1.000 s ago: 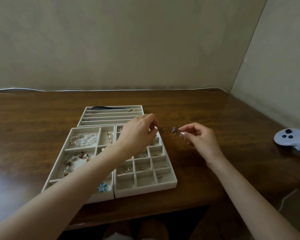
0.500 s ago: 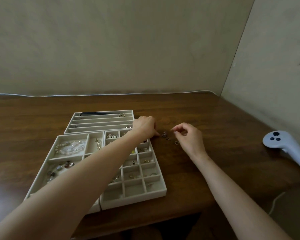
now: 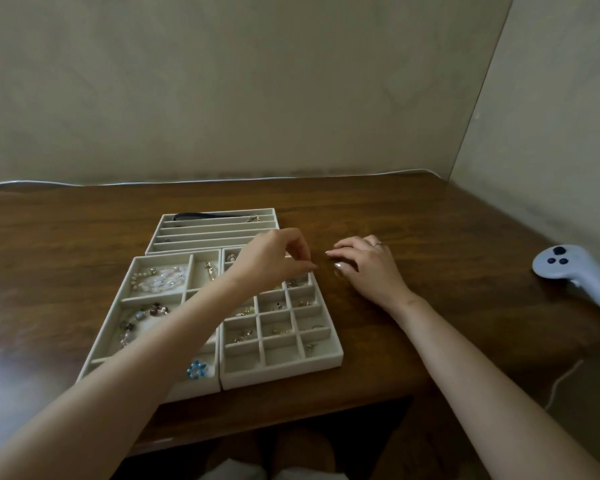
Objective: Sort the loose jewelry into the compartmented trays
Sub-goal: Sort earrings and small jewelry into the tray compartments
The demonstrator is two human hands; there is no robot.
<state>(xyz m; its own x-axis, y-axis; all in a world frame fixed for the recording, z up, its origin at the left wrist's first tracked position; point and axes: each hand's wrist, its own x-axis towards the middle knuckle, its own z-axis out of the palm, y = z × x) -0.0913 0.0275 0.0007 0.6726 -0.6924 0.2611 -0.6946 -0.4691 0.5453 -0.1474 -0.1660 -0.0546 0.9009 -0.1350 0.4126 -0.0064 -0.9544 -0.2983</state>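
Note:
Three pale compartmented trays sit together on the wooden table: a grid tray (image 3: 281,370) of small cells holding earrings, a tray (image 3: 127,299) of larger cells with bead bracelets, and a long-slot tray (image 3: 215,237) behind them. My left hand (image 3: 274,259) hovers over the grid tray's far right corner. Its fingertips pinch together on a tiny piece that I can barely make out. Just right of that tray, my right hand (image 3: 364,266) rests palm down on the table with its fingers loosely curved. It hides the loose jewelry beneath it.
A white game controller (image 3: 568,271) lies at the table's right edge, with a thin cable hanging below it. Walls close off the back and the right side. The table's front edge runs just below the trays.
The loose pieces that showed between my hands are now hidden under my right hand, which has flattened onto the table. My left hand has drawn back slightly over the grid tray's corner.

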